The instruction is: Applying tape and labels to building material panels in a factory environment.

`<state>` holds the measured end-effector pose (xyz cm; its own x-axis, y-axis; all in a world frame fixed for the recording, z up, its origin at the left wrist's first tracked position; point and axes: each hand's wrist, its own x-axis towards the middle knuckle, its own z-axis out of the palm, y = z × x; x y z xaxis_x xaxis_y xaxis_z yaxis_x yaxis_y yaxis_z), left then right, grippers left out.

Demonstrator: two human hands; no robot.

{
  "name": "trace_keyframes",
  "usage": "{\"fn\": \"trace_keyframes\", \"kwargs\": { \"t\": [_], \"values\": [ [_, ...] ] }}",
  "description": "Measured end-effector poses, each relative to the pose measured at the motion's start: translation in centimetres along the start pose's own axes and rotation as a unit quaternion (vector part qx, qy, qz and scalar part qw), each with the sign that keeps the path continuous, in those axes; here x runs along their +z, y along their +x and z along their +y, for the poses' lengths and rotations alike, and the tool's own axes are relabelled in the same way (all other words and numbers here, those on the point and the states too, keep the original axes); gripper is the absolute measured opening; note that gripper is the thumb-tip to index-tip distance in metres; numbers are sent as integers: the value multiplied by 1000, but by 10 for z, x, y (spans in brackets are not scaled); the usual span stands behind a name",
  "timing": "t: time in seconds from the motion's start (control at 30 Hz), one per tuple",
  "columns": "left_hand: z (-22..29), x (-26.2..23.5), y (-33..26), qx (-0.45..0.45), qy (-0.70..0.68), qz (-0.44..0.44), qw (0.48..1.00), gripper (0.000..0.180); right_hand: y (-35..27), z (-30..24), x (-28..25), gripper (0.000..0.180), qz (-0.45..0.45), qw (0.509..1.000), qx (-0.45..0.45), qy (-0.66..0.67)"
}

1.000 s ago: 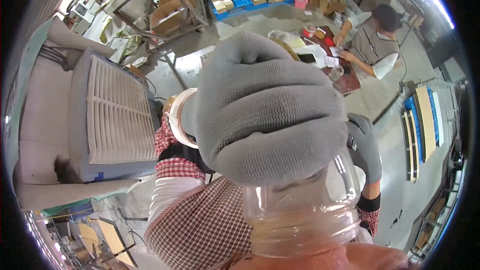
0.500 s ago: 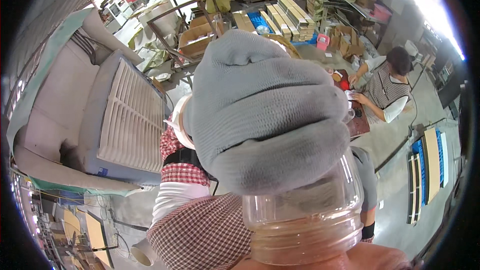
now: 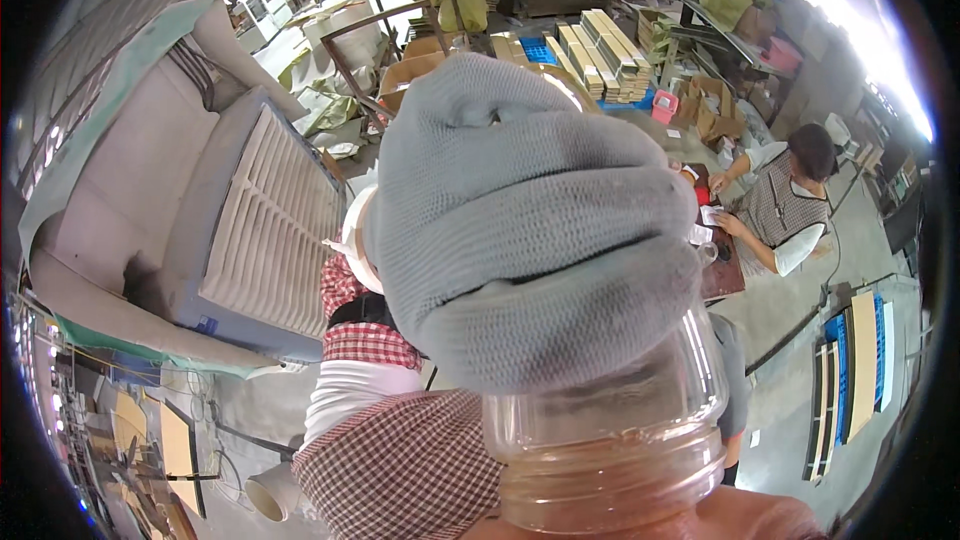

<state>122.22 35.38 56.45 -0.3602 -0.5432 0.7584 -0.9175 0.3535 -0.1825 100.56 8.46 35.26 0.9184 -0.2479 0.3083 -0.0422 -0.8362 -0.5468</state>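
My left hand (image 3: 540,230), in a grey knitted glove, fills the middle of the view. Its fingers are wrapped round a clear jar (image 3: 610,400), tilted with its wide threaded neck toward me at the lower edge. The hand covers the jar's far part, and I cannot tell what is inside. At the left, a checked red-and-white sleeve (image 3: 365,345) with a black band leads to this hand. Behind the jar on the right, a strip of my right hand (image 3: 734,370) shows, in a grey glove with an orange edge; its fingers are hidden.
A large cooler with a slatted front (image 3: 275,225) stands at the left. On the right a co-worker (image 3: 785,200) sits at a brown table (image 3: 722,282), handling a white item (image 3: 711,215). Stacked boards (image 3: 605,50) lie at the back; more boards (image 3: 860,365) lie on a blue pallet at right.
The surroundings have shifted slightly right and down in the view. My left hand keeps its grip on the jar, nearly unmoved in the picture. Less of my right arm shows.
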Motion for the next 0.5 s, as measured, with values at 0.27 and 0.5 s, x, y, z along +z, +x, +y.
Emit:
{"fn": "trace_keyframes", "kwargs": {
  "t": [0.27,0.5],
  "values": [
    [-6,39,22,107,124,372,914,17,3,11,9,48,-5,1000,-7,-10],
    [5,37,27,56,111,414,902,13,-6,9,2,48,-4,999,-4,32]
  ]
}}
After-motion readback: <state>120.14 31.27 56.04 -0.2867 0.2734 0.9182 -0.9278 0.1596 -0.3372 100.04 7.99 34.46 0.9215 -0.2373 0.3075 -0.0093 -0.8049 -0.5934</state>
